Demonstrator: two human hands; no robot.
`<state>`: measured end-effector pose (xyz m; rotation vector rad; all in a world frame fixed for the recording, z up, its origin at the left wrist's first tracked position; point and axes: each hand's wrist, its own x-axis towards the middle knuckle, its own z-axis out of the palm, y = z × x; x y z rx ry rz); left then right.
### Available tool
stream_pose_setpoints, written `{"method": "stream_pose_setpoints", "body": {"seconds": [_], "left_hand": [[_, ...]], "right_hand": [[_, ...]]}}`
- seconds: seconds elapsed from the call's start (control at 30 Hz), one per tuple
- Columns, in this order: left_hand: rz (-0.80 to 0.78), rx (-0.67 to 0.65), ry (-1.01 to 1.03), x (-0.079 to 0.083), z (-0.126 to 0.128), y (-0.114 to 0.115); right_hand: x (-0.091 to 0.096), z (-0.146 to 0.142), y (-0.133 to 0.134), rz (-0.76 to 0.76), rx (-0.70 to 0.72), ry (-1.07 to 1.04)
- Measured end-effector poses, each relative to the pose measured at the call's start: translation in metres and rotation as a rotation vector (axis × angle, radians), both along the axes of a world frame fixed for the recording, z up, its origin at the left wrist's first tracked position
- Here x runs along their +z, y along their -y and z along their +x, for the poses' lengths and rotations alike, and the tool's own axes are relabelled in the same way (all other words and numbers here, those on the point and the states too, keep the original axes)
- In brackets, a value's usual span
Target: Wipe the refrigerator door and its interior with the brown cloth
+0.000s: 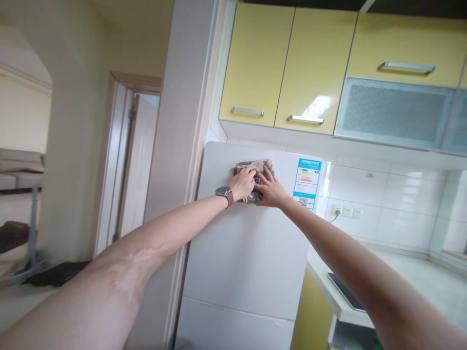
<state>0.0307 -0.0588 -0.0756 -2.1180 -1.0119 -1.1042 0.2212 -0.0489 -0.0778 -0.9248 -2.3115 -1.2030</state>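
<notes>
Both bare arms reach forward, the left arm (146,253) from the lower left, the right arm (339,257) from the lower right. A watch (224,194) with a brown strap sits on the left wrist. The left hand (243,184) lies on the cloth (267,165) with its fingers bent; I cannot tell whether they pinch a fold or only press. The right hand (272,192) is spread, its fingers fanned over the cloth's right part. The two hands are close together, and the cloth, patterned in brown and grey, is bunched beneath them against the upper front of the white fridge (244,262).

To the right of the hands, a blue and white label (307,182) is stuck near the fridge's top right corner. A pale pillar (182,121) stands just left of the fridge. At right is a white counter (408,267) with a dark panel (345,291) partly behind the right arm. Above the fridge hang yellow cabinets (262,63) with metal handles. A plug (337,212) is in a socket on the tiled wall (386,204). Farther off at left are a door (140,160), partly open, and a sofa (20,167).
</notes>
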Motion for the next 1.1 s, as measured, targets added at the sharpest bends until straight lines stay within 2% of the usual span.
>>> {"method": "stream_pose_setpoints", "body": {"seconds": [0.1,0.17,0.27,0.33,0.43,0.5,0.6,0.7,0.83,0.93,1.1], "left_hand": [[0.053,0.05,-0.003,-0.01,0.002,-0.004],[0.073,0.088,-0.019,-0.017,0.004,-0.004],[0.079,0.101,-0.057,-0.026,0.01,-0.006],[0.089,0.095,-0.077,-0.03,0.015,-0.011],[0.111,0.112,-0.076,-0.035,0.024,-0.019],[0.13,0.13,-0.067,-0.037,0.028,-0.022],[0.16,0.148,-0.063,-0.036,0.03,-0.026],[0.205,0.147,-0.059,-0.025,0.032,-0.029],[0.247,0.129,-0.036,-0.002,0.04,-0.032],[0.22,0.126,-0.012,0.009,0.046,-0.033],[0.188,0.146,0.018,0.008,0.051,-0.034]], "right_hand": [[0.012,0.028,0.005,-0.005,0.134,0.073],[0.026,0.05,0.009,0.062,0.143,-0.013],[0.055,0.086,0.011,0.225,0.026,-0.324],[0.077,0.111,0.006,0.262,-0.07,-0.526],[0.106,0.143,-0.007,0.198,-0.205,-0.729],[0.117,0.157,-0.018,0.105,-0.285,-0.782],[0.116,0.163,-0.033,0.058,-0.324,-0.798],[0.102,0.157,-0.046,0.209,-0.234,-0.829],[0.085,0.147,-0.056,0.394,-0.132,-0.884],[0.084,0.145,-0.056,0.399,-0.117,-0.896],[0.092,0.143,-0.046,0.326,-0.2,-0.868]]}}
